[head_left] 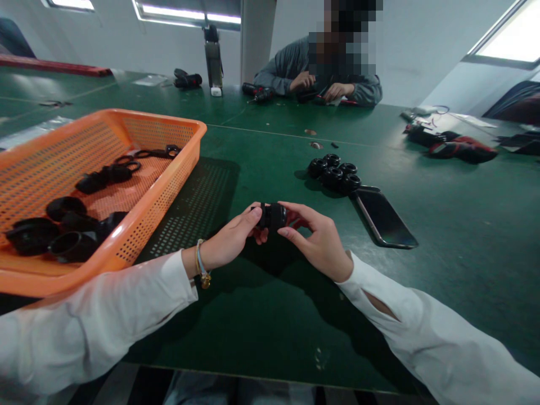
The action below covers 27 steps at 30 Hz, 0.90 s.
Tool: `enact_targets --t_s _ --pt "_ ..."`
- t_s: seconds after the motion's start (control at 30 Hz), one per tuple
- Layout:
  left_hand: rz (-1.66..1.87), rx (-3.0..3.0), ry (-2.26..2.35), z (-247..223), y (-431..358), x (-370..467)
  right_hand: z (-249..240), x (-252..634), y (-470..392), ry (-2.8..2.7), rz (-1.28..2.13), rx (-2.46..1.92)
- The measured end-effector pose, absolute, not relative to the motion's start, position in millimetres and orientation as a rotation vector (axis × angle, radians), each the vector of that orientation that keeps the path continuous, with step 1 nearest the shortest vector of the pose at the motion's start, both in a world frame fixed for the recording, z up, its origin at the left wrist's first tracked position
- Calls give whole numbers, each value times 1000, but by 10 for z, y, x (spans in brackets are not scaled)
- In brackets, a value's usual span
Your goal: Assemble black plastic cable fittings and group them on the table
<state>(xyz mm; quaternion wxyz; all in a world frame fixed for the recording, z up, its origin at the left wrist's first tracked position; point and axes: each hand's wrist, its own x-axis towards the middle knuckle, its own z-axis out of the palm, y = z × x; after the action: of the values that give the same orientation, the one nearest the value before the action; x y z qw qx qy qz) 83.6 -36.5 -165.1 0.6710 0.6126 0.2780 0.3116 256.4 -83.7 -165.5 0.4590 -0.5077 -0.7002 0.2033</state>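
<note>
Over the green table, a black ribbed cylindrical plastic fitting (272,216) is held between my two hands. My left hand (240,229) closes on its left end, thumb on top. The fingertips and thumb of my right hand (314,230) grip the right end. Fingers on the far side are partly hidden. Beyond my right hand sits a cluster of several black ring-shaped parts (333,173). On my left, an orange perforated basket (164,211) contains several black plastic parts (73,244), some of them tubular.
A smartphone (385,218) lies to the right of the ring cluster. Across the table (261,337) a person (282,64) in grey sleeves sits with both hands on the tabletop. Power drills (264,93) lie near them, and red-and-black tools (462,149) lie at the far right.
</note>
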Motion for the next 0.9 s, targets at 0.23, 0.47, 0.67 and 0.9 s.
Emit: enact_targets --t_s 0.23,0.47,0.67,0.9 --pt "707 1388 622 -1659 -362 841 -1641 2565 -841 -1726 523 -1246" --pt "702 1383 604 -1653 -360 838 -1643 2562 -842 -1724 521 -1240" --pt "700 1387 600 -1658 -359 835 -1647 2560 -842 -1730 516 -1231" --pt "701 1378 594 -1657 -359 840 -1649 2564 -842 -1742 510 -1233"
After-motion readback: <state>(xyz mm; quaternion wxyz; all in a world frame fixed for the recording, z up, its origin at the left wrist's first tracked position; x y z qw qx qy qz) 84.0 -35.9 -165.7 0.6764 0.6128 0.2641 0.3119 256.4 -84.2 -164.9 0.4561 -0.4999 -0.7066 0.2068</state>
